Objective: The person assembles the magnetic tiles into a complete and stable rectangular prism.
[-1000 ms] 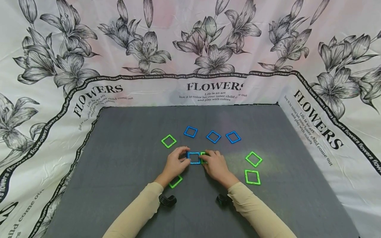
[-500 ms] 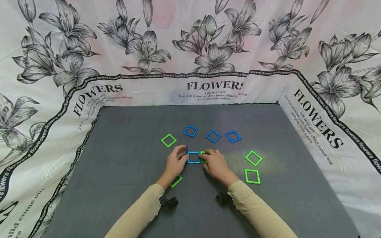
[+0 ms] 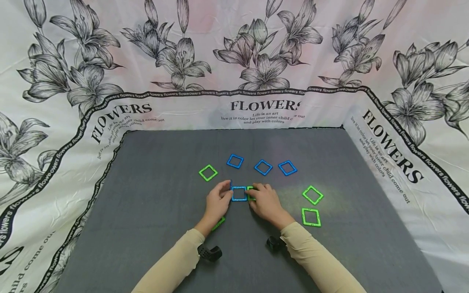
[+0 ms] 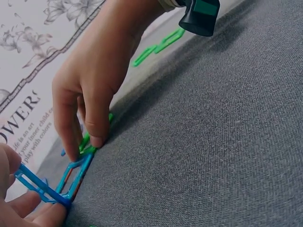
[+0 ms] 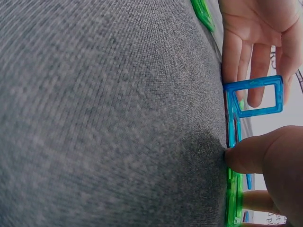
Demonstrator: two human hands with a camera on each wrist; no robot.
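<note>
My left hand (image 3: 217, 203) holds a hollow blue square magnetic tile (image 5: 278, 94) on edge between thumb and fingers. This tile stands up along the left side of a second blue square tile (image 3: 239, 200), which lies flat on the grey cloth. On the flat tile's right side is a green square tile (image 5: 233, 203), largely covered by my right hand (image 3: 267, 203) in the head view. The right thumb and fingers come down on it with bent fingers and grip its sides, close to the seam with the blue tile.
Three blue tiles, one of them a blue tile (image 3: 263, 174), lie farther back, with a green tile (image 3: 208, 179) to their left. Two green tiles (image 3: 311, 225) lie at right. Another green tile (image 3: 219, 224) is partly hidden under the left wrist. A flower-print cloth (image 3: 264, 112) borders the grey surface.
The blue tile in my left hand has turned from leaning to nearly upright. My left forearm has shifted slightly right, covering more of the green tile below. The right hand stays in place.
</note>
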